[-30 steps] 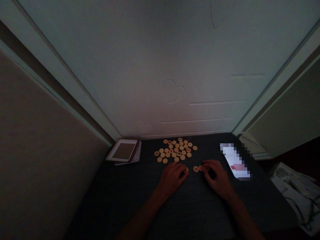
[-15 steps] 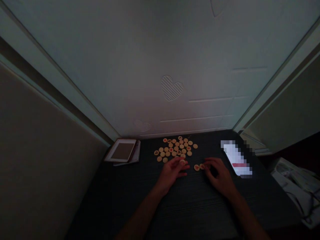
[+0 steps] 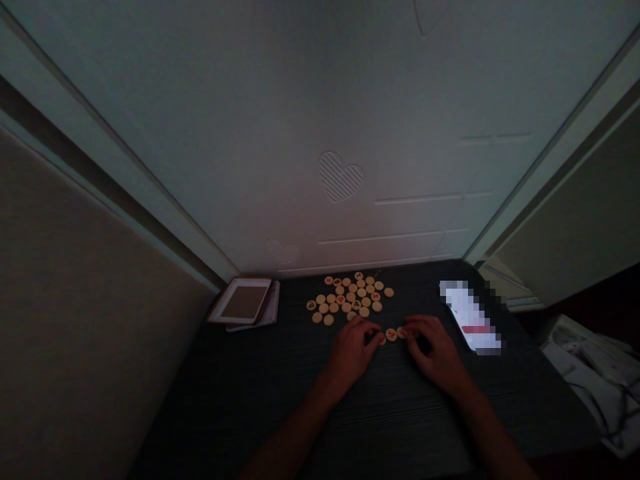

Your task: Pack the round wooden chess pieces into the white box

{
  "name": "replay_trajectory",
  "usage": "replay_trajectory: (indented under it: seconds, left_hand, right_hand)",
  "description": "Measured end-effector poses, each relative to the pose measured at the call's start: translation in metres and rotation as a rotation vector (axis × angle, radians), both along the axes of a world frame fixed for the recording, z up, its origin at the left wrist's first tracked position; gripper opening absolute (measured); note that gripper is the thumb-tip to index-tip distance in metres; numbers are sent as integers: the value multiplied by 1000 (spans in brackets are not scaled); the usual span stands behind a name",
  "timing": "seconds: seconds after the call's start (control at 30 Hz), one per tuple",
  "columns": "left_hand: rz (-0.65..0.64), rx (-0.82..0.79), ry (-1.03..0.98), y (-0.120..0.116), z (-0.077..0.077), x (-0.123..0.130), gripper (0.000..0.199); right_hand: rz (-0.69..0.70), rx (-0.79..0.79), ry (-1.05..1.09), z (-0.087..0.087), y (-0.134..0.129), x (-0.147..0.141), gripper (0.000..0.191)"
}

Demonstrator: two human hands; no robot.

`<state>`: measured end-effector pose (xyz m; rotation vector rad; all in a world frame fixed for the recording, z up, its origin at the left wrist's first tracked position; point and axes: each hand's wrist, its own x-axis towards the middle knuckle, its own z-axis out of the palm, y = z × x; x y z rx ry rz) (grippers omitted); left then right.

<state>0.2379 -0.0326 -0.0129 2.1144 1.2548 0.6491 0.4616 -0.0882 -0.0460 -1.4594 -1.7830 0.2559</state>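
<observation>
Round wooden Chinese chess pieces with red or black characters lie on a dark table. A short row of red-marked pieces sits between my hands, its middle piece (image 3: 391, 335) showing fully. My left hand (image 3: 354, 350) is closed in a pinch on the piece at the row's left end (image 3: 383, 339), which is partly covered by my fingers. At the other end, my right hand (image 3: 434, 347) has thumb and fingers pinched around another piece (image 3: 402, 332). Behind my left hand spreads a loose cluster of pieces (image 3: 351, 297), several blank side up.
A white-framed flat object (image 3: 265, 301) lies stacked on another at the table's back left. On the right is a lit phone (image 3: 473, 320), blurred out. A pale wall panel with embossed hearts (image 3: 341, 177) rises behind the table (image 3: 390, 427).
My left hand has turned over and carried a piece right and down to the left end of the row. My right hand has stayed at the right end.
</observation>
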Motion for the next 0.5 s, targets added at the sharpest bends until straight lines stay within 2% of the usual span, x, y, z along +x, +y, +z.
replay_trajectory:
  seconds: [0.23,0.4,0.5]
  left_hand:
    - [-21,99,32,-8,1,-7,22]
    - [33,289,224,-4,3,-19,34]
    - [-9,356,336,0,3,-22,38]
  right_hand:
    - [18,-9,-10,-3,0,3,22]
    - [-2,-2,-3,-5,0,3,22]
    - [-3,-1,-5,-5,0,3,21]
